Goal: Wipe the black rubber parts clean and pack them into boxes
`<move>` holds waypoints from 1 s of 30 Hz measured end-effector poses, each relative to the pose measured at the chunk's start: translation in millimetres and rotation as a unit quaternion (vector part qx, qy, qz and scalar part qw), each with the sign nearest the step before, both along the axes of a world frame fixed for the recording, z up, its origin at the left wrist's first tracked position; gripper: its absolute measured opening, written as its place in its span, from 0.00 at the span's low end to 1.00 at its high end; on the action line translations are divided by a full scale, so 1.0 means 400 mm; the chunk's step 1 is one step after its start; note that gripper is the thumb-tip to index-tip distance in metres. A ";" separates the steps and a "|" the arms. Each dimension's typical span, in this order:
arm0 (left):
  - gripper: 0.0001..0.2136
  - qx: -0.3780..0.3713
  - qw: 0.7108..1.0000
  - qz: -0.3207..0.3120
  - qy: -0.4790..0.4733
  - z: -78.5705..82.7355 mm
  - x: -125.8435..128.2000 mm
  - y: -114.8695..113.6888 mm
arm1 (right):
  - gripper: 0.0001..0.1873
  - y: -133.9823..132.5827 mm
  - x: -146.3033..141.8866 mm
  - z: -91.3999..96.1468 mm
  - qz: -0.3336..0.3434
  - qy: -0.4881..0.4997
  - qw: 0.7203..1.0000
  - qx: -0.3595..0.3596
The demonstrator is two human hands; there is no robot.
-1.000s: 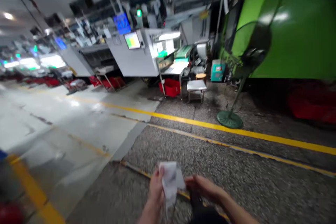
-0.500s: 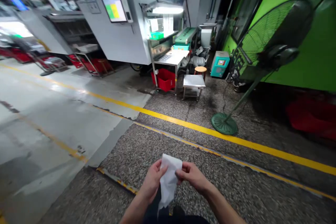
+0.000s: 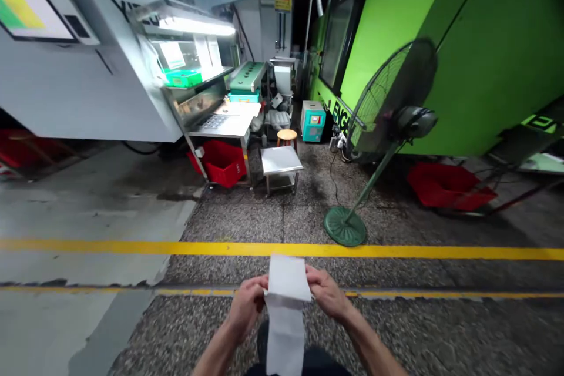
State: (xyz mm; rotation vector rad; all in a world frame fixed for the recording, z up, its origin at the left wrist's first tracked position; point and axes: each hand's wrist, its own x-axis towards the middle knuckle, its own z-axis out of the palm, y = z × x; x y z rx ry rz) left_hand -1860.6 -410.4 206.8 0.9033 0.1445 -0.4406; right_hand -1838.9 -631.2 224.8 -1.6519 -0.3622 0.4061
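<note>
Factory aisle with a speckled concrete floor (image 3: 396, 329), crossed by a yellow line (image 3: 396, 251) just ahead of the hands. Left hand (image 3: 247, 305) and right hand (image 3: 328, 292) are held apart above the floor, fingers curled, each pinching one side of a white sheet (image 3: 286, 317). The sheet spans the gap between them: its top is folded over, and its long lower part hangs down in front of dark trousers (image 3: 286, 358). Beyond the line stand a pedestal fan (image 3: 396, 100) on a round green base, a low steel table (image 3: 281, 163) and a red crate (image 3: 220, 163) beneath a steel bench (image 3: 215, 126). A white machine (image 3: 88, 70) with a lit screen fills the left side. A green machine (image 3: 484, 70) lettered "ENGEL" lines the right, with a red basket (image 3: 445, 186) on the floor before it.
</note>
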 end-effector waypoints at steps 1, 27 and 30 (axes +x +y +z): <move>0.08 -0.011 1.000 -0.016 -0.013 0.014 0.066 0.020 | 0.14 0.001 0.053 0.021 0.002 -0.018 1.000 -0.010; 0.27 0.228 0.972 -0.004 -0.062 -0.011 1.624 -0.054 | 0.17 -0.087 1.601 -0.008 -0.067 0.041 0.994 -0.078; 0.21 0.274 0.954 -0.076 -0.093 -0.048 1.770 -0.079 | 0.17 -0.124 1.734 -0.030 -0.048 0.057 0.992 -0.105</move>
